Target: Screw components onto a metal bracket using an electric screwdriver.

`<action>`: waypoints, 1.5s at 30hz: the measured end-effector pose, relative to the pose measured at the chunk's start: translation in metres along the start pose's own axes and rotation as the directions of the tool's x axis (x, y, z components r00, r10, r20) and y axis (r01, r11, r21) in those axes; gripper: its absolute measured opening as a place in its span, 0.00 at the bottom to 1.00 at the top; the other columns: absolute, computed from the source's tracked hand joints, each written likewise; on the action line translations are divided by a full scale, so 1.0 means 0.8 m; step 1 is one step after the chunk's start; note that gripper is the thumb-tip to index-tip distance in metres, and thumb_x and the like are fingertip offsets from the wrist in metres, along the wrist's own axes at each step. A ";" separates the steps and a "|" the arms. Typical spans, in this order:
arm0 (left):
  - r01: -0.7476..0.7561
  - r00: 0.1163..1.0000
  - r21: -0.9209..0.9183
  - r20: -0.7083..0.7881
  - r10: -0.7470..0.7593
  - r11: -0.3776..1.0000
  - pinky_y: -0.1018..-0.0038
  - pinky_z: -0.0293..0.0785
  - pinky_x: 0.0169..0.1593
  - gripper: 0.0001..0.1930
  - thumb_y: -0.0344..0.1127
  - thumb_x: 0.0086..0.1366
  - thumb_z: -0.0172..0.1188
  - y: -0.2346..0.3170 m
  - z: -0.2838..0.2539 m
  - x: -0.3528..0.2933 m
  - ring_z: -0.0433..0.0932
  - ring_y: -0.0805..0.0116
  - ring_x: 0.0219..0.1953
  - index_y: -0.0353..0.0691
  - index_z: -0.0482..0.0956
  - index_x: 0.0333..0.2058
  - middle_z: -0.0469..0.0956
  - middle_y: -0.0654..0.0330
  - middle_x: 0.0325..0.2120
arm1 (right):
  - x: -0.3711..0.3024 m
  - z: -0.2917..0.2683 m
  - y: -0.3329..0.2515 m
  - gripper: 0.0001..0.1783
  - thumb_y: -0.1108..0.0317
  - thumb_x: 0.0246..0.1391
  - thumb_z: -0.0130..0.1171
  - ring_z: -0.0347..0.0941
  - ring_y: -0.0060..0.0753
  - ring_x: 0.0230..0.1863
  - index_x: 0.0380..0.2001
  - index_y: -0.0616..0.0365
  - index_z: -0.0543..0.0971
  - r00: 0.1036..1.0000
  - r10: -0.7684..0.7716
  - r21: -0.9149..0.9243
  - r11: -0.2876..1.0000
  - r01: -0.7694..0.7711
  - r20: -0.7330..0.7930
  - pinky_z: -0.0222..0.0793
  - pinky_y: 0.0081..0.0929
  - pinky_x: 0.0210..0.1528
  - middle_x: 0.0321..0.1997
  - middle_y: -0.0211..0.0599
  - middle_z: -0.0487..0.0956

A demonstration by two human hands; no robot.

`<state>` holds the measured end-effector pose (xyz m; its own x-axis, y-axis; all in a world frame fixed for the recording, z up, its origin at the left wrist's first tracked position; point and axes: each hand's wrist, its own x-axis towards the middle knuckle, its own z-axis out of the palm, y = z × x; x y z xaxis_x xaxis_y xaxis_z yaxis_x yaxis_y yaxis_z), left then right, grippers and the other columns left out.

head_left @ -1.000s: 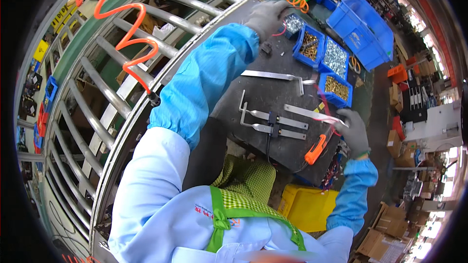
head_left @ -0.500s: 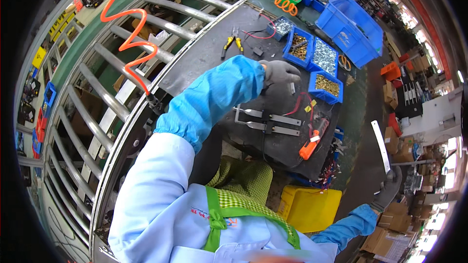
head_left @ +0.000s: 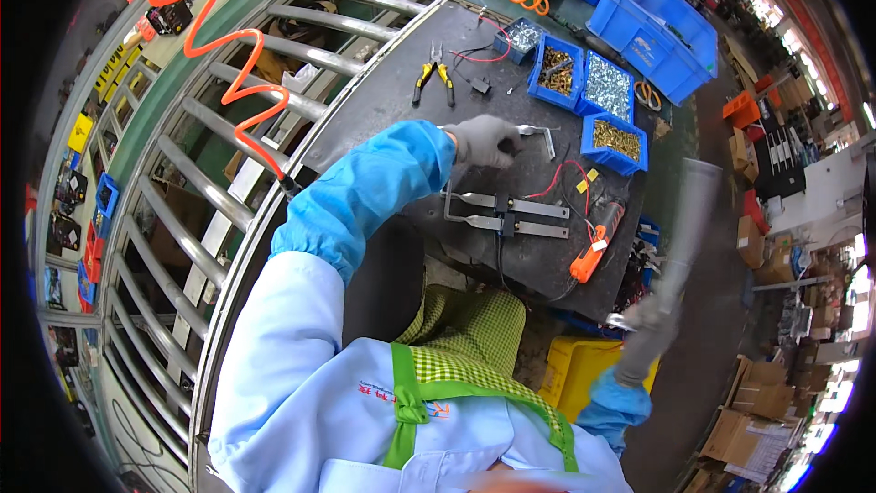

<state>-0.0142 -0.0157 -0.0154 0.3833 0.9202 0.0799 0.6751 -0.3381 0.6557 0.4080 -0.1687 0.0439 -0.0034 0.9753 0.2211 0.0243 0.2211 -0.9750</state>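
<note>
My left hand [head_left: 486,141], in a grey glove, is over the dark tabletop with its fingers curled; whatever they hold, if anything, is hidden. A bent metal rod piece [head_left: 549,143] lies just right of its fingertips. Nearer me, two flat metal bars [head_left: 529,208], joined by a bent rod, sit in a black holder [head_left: 503,215]. My right hand [head_left: 650,324], gloved too and smeared by motion, is at the right of the table, gripping a long flat metal strip [head_left: 691,228] that points up and away.
Blue bins of small metal fasteners [head_left: 610,89] line the far right of the table. Pliers [head_left: 433,78] with yellow-black handles lie at the back. An orange tool [head_left: 593,251] rests at the right edge, above a yellow bin [head_left: 561,374]. A roller conveyor [head_left: 205,192] runs along the left.
My right hand has swung left toward the table with the metal strip. My left hand has drawn left, uncovering more of the bent rod piece on the table.
</note>
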 end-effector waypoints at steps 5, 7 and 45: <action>-0.020 0.983 -0.807 -0.125 -0.138 0.591 0.82 0.66 0.26 0.22 0.52 0.61 0.62 0.080 -0.030 -0.021 0.69 0.79 0.24 0.39 0.77 0.41 0.74 0.66 0.25 | -0.031 0.110 0.011 0.24 0.50 0.65 0.50 0.64 0.15 0.22 0.45 0.65 0.73 0.969 0.047 -0.238 0.971 0.013 0.244 0.62 0.18 0.23 0.22 0.26 0.66; -0.050 0.975 -0.869 -0.149 -0.165 0.492 0.85 0.57 0.21 0.29 0.63 0.68 0.47 0.099 -0.031 -0.040 0.62 0.82 0.19 0.39 0.75 0.42 0.70 0.67 0.23 | -0.031 0.126 0.018 0.23 0.52 0.66 0.49 0.66 0.17 0.21 0.43 0.66 0.74 0.967 0.018 -0.213 0.976 0.038 0.253 0.64 0.20 0.22 0.21 0.27 0.68; -0.388 0.737 -0.607 -0.656 -0.162 0.694 0.76 0.70 0.38 0.25 0.38 0.72 0.49 0.124 0.024 -0.056 0.72 0.75 0.35 0.39 0.56 0.64 0.76 0.58 0.37 | -0.028 0.148 -0.011 0.22 0.51 0.67 0.44 0.58 0.13 0.15 0.35 0.61 0.72 0.655 0.498 -0.066 0.821 -0.567 0.568 0.69 0.18 0.19 0.17 0.22 0.60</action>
<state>0.0480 -0.0943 0.0318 -0.2405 0.8626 0.4450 -0.0628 -0.4713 0.8797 0.2899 -0.1922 0.0451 -0.5581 0.7501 -0.3547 0.0883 -0.3713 -0.9243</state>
